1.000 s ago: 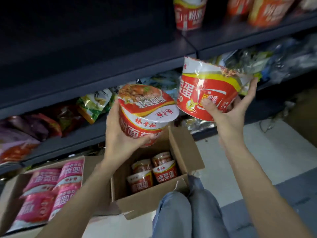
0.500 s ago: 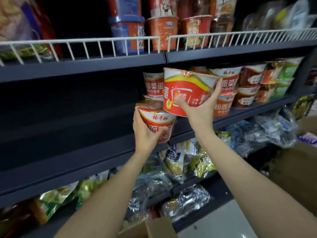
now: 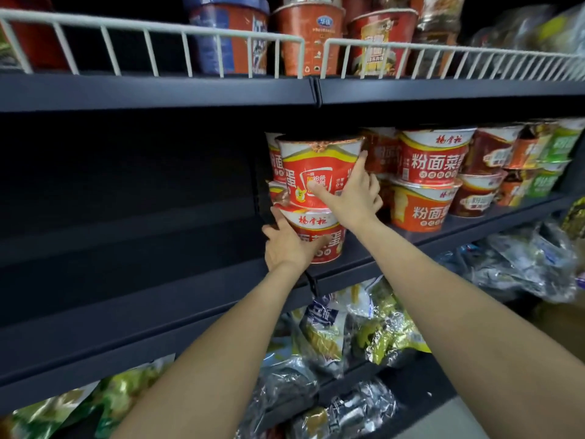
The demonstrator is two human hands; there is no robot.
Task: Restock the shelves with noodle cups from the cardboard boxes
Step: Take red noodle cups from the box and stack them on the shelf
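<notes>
Two red noodle cups sit one on top of the other at the front edge of the middle shelf, right where its stocked stretch begins: the upper cup stands upright on the lid of the lower cup, and both carry white rims and yellow bands. The right hand grasps the upper cup from its right side, thumb laid across the printed front and index finger reaching up to the rim. The left hand grasps the lower cup from the left, fingers spread along its side and thumb across the front near the base. Just behind this pair another stack of the same red cups shows at the left edge. To the right along the shelf stand more stacked red cups, then darker brown ones, then orange and green ones near the far end. The part of the shelf left of the hands is dark. Above, a white wire rail fronts the top shelf, with tall noodle tubs behind it. Below, the lower shelf holds crinkled foil and green snack bags
</notes>
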